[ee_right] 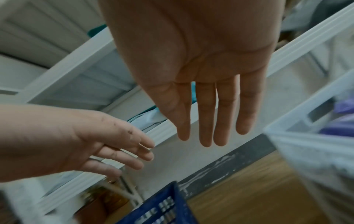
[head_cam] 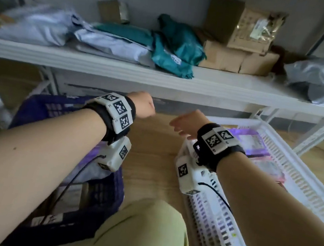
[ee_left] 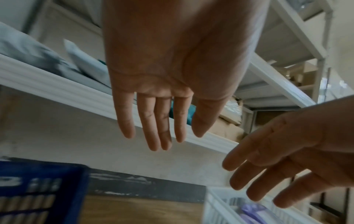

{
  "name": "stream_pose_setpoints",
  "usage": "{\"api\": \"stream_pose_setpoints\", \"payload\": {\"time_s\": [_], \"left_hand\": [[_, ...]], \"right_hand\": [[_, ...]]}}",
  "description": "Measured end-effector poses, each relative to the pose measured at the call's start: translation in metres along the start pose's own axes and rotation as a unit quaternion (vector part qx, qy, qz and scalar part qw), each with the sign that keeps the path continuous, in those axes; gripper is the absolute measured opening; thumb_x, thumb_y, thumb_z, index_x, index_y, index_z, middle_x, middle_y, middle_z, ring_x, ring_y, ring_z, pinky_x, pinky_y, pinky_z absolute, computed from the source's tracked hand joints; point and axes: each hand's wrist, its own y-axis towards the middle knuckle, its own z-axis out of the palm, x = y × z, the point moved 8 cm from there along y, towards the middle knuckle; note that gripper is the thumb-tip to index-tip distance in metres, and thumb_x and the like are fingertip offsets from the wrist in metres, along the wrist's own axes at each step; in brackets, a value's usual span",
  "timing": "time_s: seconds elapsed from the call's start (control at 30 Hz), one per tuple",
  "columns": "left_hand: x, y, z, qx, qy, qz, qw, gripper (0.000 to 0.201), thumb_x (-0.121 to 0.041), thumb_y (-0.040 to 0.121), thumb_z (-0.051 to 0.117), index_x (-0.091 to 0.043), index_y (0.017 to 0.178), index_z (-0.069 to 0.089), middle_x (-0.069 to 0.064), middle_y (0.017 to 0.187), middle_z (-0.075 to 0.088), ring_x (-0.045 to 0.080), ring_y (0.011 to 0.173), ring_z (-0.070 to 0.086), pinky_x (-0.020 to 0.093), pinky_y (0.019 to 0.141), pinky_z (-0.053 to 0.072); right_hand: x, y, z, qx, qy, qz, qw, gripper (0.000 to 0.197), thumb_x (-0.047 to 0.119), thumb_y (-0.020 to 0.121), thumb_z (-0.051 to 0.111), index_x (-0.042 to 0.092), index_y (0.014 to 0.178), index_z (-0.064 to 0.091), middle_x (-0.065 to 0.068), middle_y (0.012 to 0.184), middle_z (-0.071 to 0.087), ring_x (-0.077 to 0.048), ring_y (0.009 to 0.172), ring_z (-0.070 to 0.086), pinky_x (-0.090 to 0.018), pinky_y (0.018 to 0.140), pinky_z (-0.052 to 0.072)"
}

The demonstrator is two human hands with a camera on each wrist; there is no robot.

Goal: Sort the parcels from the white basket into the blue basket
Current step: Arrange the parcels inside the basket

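The blue basket (head_cam: 94,202) stands on the floor at the left, with pale parcels (head_cam: 94,167) inside under my left forearm. At the right is the white basket (head_cam: 303,181), holding a purple-edged parcel (head_cam: 252,142) and a pink one (head_cam: 271,169). My left hand (head_cam: 145,105) hovers over the floor between the baskets, fingers straight and empty (ee_left: 159,121). My right hand (head_cam: 185,123) hangs over the white basket's left rim, also flat and empty (ee_right: 210,115). Both baskets show in the wrist views: blue basket (ee_left: 38,195), white basket (ee_left: 214,207).
A white metal shelf (head_cam: 162,76) runs across in front, loaded with grey and teal mailer bags (head_cam: 177,43) and cardboard boxes (head_cam: 240,59). Its legs (head_cam: 319,134) stand behind the white basket. My knee in light green trousers (head_cam: 143,233) lies between the baskets on the wooden floor.
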Motion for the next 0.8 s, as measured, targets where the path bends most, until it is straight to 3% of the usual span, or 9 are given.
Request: {"api": "stream_pose_setpoints", "payload": {"time_s": [0.1, 0.2, 0.33, 0.43, 0.5, 0.6, 0.8], "left_hand": [[0.07, -0.012, -0.019, -0.018, 0.01, -0.046, 0.999, 0.025, -0.019, 0.09, 0.053, -0.007, 0.101, 0.071, 0.01, 0.112, 0.068, 0.027, 0.104, 0.062, 0.032, 0.09, 0.05], [0.132, -0.023, -0.024, -0.018, 0.016, -0.085, 0.996, 0.022, -0.015, 0.086, 0.054, 0.0, 0.089, 0.07, 0.015, 0.102, 0.07, 0.029, 0.096, 0.064, 0.032, 0.078, 0.049], [0.202, -0.034, -0.019, -0.012, 0.023, -0.134, 0.991, 0.025, -0.015, 0.086, 0.051, 0.002, 0.093, 0.068, 0.02, 0.104, 0.067, 0.033, 0.098, 0.062, 0.033, 0.076, 0.047], [0.244, -0.039, -0.007, -0.011, 0.008, -0.158, 0.987, 0.019, -0.018, 0.087, 0.053, -0.005, 0.086, 0.067, 0.016, 0.104, 0.067, 0.031, 0.099, 0.062, 0.027, 0.073, 0.041], [0.267, -0.041, 0.012, 0.0, -0.007, -0.172, 0.985, 0.018, -0.019, 0.089, 0.055, -0.007, 0.092, 0.068, 0.011, 0.107, 0.067, 0.029, 0.102, 0.061, 0.027, 0.077, 0.042], [0.298, -0.041, 0.059, 0.05, -0.017, -0.184, 0.982, 0.021, -0.019, 0.09, 0.054, -0.006, 0.1, 0.068, 0.009, 0.108, 0.066, 0.025, 0.103, 0.061, 0.028, 0.086, 0.045], [0.336, -0.033, 0.128, 0.127, -0.027, -0.23, 0.964, 0.029, -0.02, 0.091, 0.056, -0.004, 0.113, 0.066, 0.013, 0.114, 0.065, 0.027, 0.104, 0.06, 0.028, 0.083, 0.044]], "right_hand": [[0.051, 0.013, 0.058, 0.039, 0.005, -0.028, 0.999, 0.032, 0.021, 0.089, 0.06, 0.006, 0.118, 0.063, -0.01, 0.115, 0.068, -0.024, 0.107, 0.065, -0.011, 0.053, 0.041], [0.086, 0.023, 0.115, 0.078, 0.002, -0.045, 0.996, 0.034, 0.02, 0.088, 0.061, 0.006, 0.119, 0.063, -0.01, 0.118, 0.067, -0.024, 0.108, 0.064, -0.01, 0.052, 0.041], [0.108, 0.039, 0.18, 0.126, -0.027, -0.051, 0.99, 0.036, 0.017, 0.087, 0.058, 0.006, 0.121, 0.061, -0.011, 0.122, 0.063, -0.027, 0.113, 0.061, -0.016, 0.059, 0.043], [0.107, 0.056, 0.222, 0.145, -0.022, -0.024, 0.989, 0.035, 0.019, 0.087, 0.06, 0.007, 0.12, 0.061, -0.009, 0.118, 0.065, -0.023, 0.105, 0.065, -0.012, 0.051, 0.041], [0.103, 0.068, 0.252, 0.159, -0.01, -0.001, 0.987, 0.037, 0.02, 0.086, 0.061, 0.008, 0.122, 0.06, -0.008, 0.12, 0.065, -0.019, 0.097, 0.065, -0.011, 0.05, 0.041], [0.087, 0.079, 0.306, 0.209, -0.024, 0.028, 0.977, 0.041, 0.017, 0.087, 0.061, 0.006, 0.126, 0.057, -0.01, 0.125, 0.061, -0.017, 0.098, 0.062, -0.014, 0.055, 0.044], [0.036, 0.089, 0.385, 0.332, -0.125, 0.061, 0.933, 0.044, 0.016, 0.086, 0.062, 0.004, 0.128, 0.054, -0.013, 0.131, 0.056, -0.029, 0.119, 0.056, -0.025, 0.074, 0.047]]}}
